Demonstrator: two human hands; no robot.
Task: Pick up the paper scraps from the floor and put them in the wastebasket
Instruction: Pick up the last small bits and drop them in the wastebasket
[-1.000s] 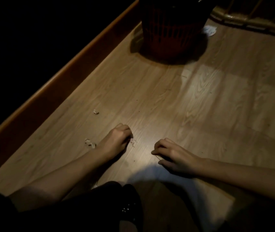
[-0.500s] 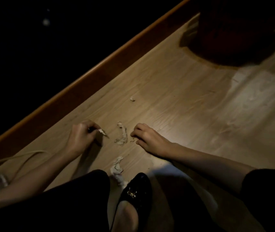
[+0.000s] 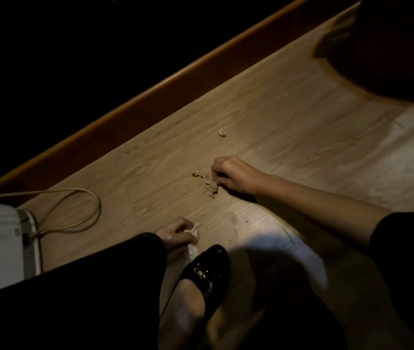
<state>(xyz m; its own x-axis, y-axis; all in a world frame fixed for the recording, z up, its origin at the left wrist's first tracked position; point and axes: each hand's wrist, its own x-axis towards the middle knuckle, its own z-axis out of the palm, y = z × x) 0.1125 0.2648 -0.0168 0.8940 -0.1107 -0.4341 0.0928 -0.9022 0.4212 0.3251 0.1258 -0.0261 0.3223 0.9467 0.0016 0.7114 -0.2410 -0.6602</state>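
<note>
Since half a second ago the left hand [image 3: 175, 233] has dropped back toward the black shoe [image 3: 207, 270], its fingers clenched around a crumpled white scrap [image 3: 192, 242]. Fingers of the right hand [image 3: 233, 174] pinch the near end of a long twisted scrap [image 3: 207, 181] lying on the wooden floor [image 3: 289, 127]. Beyond that hand sits one small scrap [image 3: 222, 132]; farther still, the dark wastebasket [image 3: 400, 44].

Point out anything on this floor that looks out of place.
Torn paper scraps litter the wood floor: a long crumpled scrap at the right hand, a tiny scrap farther out, and white scraps at the left hand by the shoe.
</note>
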